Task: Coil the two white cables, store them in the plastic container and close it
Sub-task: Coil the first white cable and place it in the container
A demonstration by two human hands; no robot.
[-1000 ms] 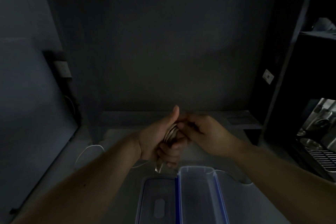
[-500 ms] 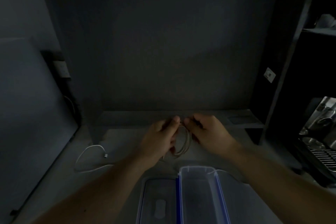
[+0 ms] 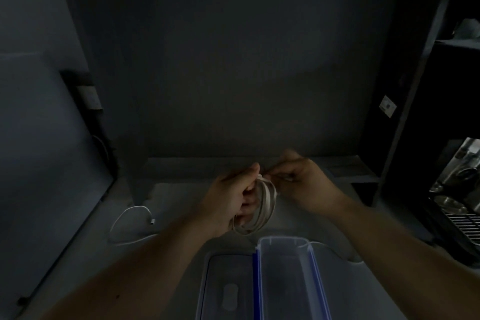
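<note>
My left hand (image 3: pixel 231 197) holds a coil of white cable (image 3: pixel 265 205) made of several loops, above the countertop. My right hand (image 3: pixel 301 179) pinches the coil's top end next to the left thumb. Just below the coil lies the open clear plastic container (image 3: pixel 285 280) with blue edges, its lid (image 3: pixel 228 291) flipped flat to the left. A second white cable (image 3: pixel 130 218) lies loose on the counter at the left, its plug end showing. Another white strand (image 3: pixel 335 251) runs on the counter right of the container.
The scene is dim. A dark back wall (image 3: pixel 233 73) rises behind the counter, with a low ledge (image 3: pixel 345 169) at its foot. A dark shelf unit and a metal coffee machine (image 3: pixel 459 189) stand at the right. A wall socket (image 3: pixel 89 97) sits at the left.
The coil was clenched tight in both hands; my hands have drawn apart and the loops now hang open in a ring. The coil stays above the container.
</note>
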